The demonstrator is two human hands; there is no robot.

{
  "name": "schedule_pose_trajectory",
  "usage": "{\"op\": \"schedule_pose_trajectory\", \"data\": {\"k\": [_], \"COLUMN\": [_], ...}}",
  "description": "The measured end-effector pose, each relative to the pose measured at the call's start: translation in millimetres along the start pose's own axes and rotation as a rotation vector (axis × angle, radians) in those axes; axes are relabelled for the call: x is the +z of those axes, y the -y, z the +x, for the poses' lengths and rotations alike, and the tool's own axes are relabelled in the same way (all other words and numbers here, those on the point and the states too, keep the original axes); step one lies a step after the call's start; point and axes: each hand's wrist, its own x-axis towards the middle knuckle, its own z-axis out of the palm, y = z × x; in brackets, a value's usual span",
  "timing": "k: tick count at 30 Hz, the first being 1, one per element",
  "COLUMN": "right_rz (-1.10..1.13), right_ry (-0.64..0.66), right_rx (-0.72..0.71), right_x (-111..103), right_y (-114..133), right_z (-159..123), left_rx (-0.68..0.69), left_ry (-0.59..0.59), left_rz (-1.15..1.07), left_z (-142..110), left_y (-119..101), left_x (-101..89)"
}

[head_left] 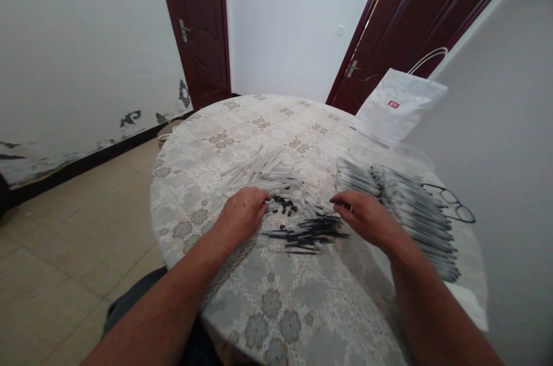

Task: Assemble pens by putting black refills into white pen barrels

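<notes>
My left hand (245, 211) is closed in a pinch at the left edge of a scatter of small black caps (285, 204). Something dark shows at its fingertips, too small to name. Across from it, my right hand (362, 211) also has thumb and fingers pinched together; what they hold, if anything, I cannot make out. Thin black pen refills (309, 232) lie in a loose heap between the hands, nearer to me. Behind the caps is a pile of white pen barrels (259, 169). Rows of what look like assembled pens (421, 222) lie beside my right forearm.
A round table with a patterned lace tablecloth (272, 302) carries everything. Eyeglasses (453, 204) rest by its right edge, beyond the pens. A white paper bag (395, 106) stands at the back right. Dark red doors (201, 20) are set in the walls.
</notes>
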Motion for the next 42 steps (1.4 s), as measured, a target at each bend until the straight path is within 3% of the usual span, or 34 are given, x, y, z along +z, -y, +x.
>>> {"op": "schedule_pose_trajectory", "data": {"k": [4, 8, 11, 17, 22, 28, 33, 39, 42], "right_rz": [-0.021, -0.060, -0.025, 0.011, 0.008, 0.001, -0.006, 0.004, -0.009], "right_ry": [0.085, 0.077, 0.086, 0.071, 0.080, 0.089, 0.080, 0.095, 0.124], "right_rx": [-0.061, -0.048, -0.080, -0.103, -0.108, -0.101, -0.100, -0.105, -0.095], "right_x": [12, 21, 23, 27, 29, 31, 34, 36, 38], "right_y": [27, 33, 34, 37, 37, 33, 34, 37, 35], "right_z": [-5, -6, -5, -5, -5, -4, -4, -5, -5], "left_rx": [0.027, 0.063, 0.128, 0.129, 0.221, 0.195, 0.172, -0.076, -0.168], "left_ry": [0.023, 0.061, 0.156, 0.204, 0.259, 0.281, 0.190, -0.102, -0.156], "left_rz": [0.014, 0.041, 0.025, 0.016, -0.060, -0.006, 0.031, 0.082, 0.102], "left_z": [-2, -6, -11, -17, -17, -16, -14, -12, -11], "left_y": [-1, 2, 4, 0, -6, -13, -3, 25, 35], "left_x": [-5.8, -18.2, -25.3, -17.1, -15.2, -10.6, -14.7, -34.4, -36.7]}}
